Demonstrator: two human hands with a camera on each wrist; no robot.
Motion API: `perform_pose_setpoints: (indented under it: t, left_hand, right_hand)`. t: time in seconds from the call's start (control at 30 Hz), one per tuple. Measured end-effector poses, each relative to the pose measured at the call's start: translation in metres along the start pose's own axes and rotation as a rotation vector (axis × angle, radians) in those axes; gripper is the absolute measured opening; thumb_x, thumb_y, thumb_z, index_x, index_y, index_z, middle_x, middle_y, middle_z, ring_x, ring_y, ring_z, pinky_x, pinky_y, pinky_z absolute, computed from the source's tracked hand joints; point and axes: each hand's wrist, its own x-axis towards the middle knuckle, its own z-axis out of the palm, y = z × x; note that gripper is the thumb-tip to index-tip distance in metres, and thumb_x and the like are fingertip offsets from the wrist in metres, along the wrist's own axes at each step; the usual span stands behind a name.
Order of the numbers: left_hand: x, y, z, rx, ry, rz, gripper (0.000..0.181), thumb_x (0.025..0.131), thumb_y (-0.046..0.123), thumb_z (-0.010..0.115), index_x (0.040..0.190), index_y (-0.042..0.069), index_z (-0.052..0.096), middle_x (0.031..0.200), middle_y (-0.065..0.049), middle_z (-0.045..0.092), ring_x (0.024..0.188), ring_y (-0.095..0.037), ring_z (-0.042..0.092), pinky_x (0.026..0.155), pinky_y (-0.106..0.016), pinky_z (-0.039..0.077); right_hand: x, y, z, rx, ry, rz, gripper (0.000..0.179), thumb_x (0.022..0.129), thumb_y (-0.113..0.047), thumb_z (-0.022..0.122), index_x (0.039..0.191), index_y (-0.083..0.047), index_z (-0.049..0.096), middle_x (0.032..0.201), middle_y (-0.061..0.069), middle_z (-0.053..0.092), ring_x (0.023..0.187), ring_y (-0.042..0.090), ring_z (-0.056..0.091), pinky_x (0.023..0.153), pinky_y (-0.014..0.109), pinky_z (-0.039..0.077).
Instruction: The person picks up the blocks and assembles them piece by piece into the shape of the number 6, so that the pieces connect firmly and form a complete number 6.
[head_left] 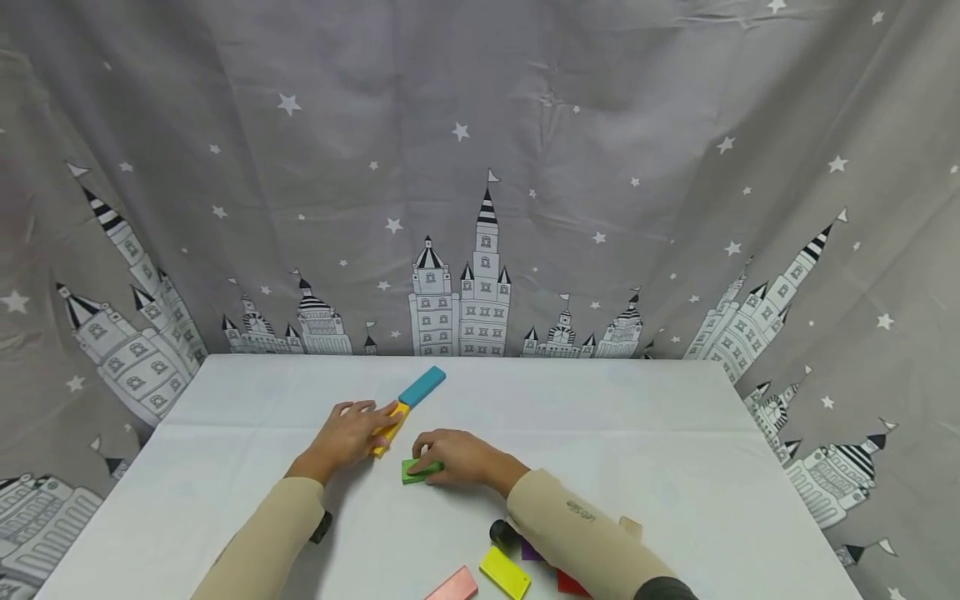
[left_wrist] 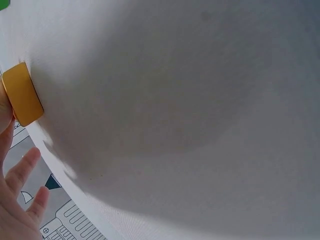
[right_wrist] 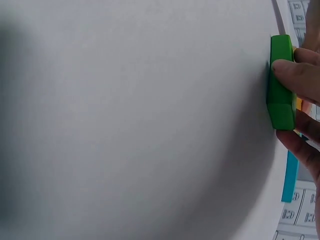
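My left hand (head_left: 345, 440) grips an orange-yellow block (left_wrist: 23, 95) between thumb and fingers, on the white table left of centre. End to end with that block, in the head view, lies a blue block (head_left: 422, 387), slanting away to the upper right. Nearer to me and a little to the right, my right hand (head_left: 467, 458) pinches a green block (right_wrist: 280, 95). In the right wrist view the thumb presses one face of the green block and other fingers touch its far side and end. A small gap separates the green block from the orange-yellow one.
Near the front of the table (head_left: 637, 450) lie a bright yellow block (head_left: 506, 572) and a pink block (head_left: 454, 585). A purple block (head_left: 530, 552), a red block (head_left: 572, 583) and a beige piece (head_left: 631, 527) are partly hidden by my right sleeve. A grey castle-print curtain (head_left: 480, 100) hangs behind.
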Motion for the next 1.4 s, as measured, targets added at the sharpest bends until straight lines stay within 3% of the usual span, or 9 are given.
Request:
perform_pose_setpoints:
  t: [0.2,0.5,1.1,1.4]
  left_hand:
    - [-0.002,0.000,-0.001,0.011,0.005,0.014,0.049,0.089,0.027,0.066,0.136,0.016,0.057,0.144,-0.007,0.050,0.130,-0.041,0.043,0.107,-0.063,0.026]
    - [0.001,0.001,-0.001,-0.004,-0.027,-0.018,0.052,0.089,0.026,0.066,0.138,0.016,0.054,0.144,-0.008,0.050,0.131,-0.041,0.040,0.108,-0.063,0.023]
    - [-0.002,0.000,0.000,-0.006,0.017,0.029,0.047,0.089,0.023,0.067,0.134,0.015,0.058,0.143,-0.007,0.050,0.130,-0.042,0.042,0.107,-0.063,0.025]
    - [-0.001,-0.002,0.001,-0.009,0.003,0.009,0.048,0.089,0.024,0.067,0.136,0.016,0.057,0.141,-0.008,0.052,0.129,-0.042,0.043,0.107,-0.063,0.025]
  right_hand:
    - [0.009,-0.005,0.006,-0.056,0.022,-0.041,0.026,0.089,-0.030,0.070,0.115,-0.027,0.072,0.124,-0.009,0.060,0.112,0.003,0.054,0.097,0.014,0.041]
    - [0.016,-0.010,0.005,-0.031,0.029,-0.073,0.029,0.091,-0.027,0.068,0.120,-0.022,0.070,0.123,-0.005,0.059,0.107,0.004,0.055,0.094,0.012,0.041]
    - [0.035,-0.023,0.008,-0.101,0.055,-0.019,0.028,0.091,-0.031,0.068,0.119,-0.026,0.071,0.118,-0.006,0.061,0.103,0.003,0.055,0.088,0.011,0.044]
    - [0.038,-0.027,0.010,-0.111,0.062,0.025,0.029,0.092,-0.032,0.067,0.120,-0.028,0.070,0.119,-0.005,0.060,0.104,0.004,0.054,0.088,0.013,0.045]
